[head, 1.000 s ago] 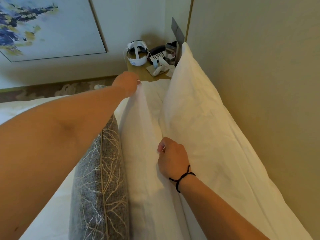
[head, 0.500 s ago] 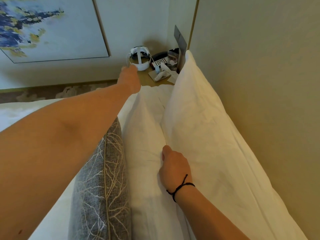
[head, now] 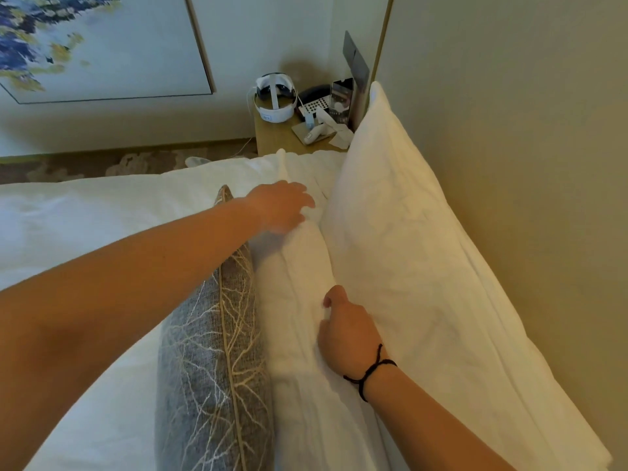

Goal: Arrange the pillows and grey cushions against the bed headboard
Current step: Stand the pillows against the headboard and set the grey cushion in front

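A large white pillow (head: 407, 239) leans upright against the beige headboard (head: 526, 164) on the right. In front of it stands a second white pillow (head: 299, 334), and a grey cushion (head: 207, 368) with a pale branch pattern leans against that one on the left. My left hand (head: 280, 207) reaches over the cushion and rests with spread fingers on the far top of the second pillow. My right hand (head: 346, 334), with a black cord at the wrist, has curled fingers gripping the fabric of the second pillow in the gap between the two pillows.
White bedding (head: 85, 226) covers the bed to the left. Beyond the bed stands a wooden nightstand (head: 275, 137) with a white headset (head: 273, 96), a phone and small items. A framed painting (head: 85, 45) hangs on the far wall.
My left hand has let go of the raised far corner of the second pillow and come back nearer, now lying on its top. The corner has dropped. My right hand barely moved.
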`<state>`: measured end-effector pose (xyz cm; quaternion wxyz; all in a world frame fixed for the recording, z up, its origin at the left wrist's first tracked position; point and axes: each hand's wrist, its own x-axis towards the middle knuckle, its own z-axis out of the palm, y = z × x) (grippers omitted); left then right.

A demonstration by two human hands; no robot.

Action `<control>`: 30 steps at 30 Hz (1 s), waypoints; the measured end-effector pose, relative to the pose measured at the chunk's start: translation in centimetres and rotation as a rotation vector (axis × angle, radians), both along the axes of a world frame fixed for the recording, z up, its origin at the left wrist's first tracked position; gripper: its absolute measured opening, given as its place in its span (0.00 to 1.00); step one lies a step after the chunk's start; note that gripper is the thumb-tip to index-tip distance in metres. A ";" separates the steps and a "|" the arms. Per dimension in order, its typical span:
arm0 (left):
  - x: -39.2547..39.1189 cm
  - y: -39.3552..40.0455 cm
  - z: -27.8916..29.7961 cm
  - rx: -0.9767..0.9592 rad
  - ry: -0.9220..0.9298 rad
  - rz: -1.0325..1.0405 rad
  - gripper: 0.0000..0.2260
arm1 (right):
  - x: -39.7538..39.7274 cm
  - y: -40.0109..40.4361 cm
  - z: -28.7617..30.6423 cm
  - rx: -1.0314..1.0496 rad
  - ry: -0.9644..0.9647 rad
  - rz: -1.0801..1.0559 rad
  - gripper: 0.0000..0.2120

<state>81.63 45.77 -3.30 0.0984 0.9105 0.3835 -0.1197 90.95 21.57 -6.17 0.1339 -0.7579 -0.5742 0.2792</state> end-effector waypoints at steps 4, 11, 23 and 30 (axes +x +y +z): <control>1.2 -5.2 0.9 -0.119 0.138 -0.301 0.17 | 0.0 -2.6 0.5 0.026 0.145 -0.083 0.11; 2.4 -9.0 2.5 -0.151 0.201 -0.375 0.07 | 0.5 -3.5 1.7 0.162 0.133 -0.209 0.11; -7.6 -14.6 1.0 0.329 -0.497 0.008 0.16 | -3.8 -5.7 3.7 0.125 -0.100 -0.022 0.11; -17.2 -22.8 -6.3 -0.138 -0.840 0.677 0.28 | -13.5 -7.7 4.5 0.068 0.020 0.238 0.35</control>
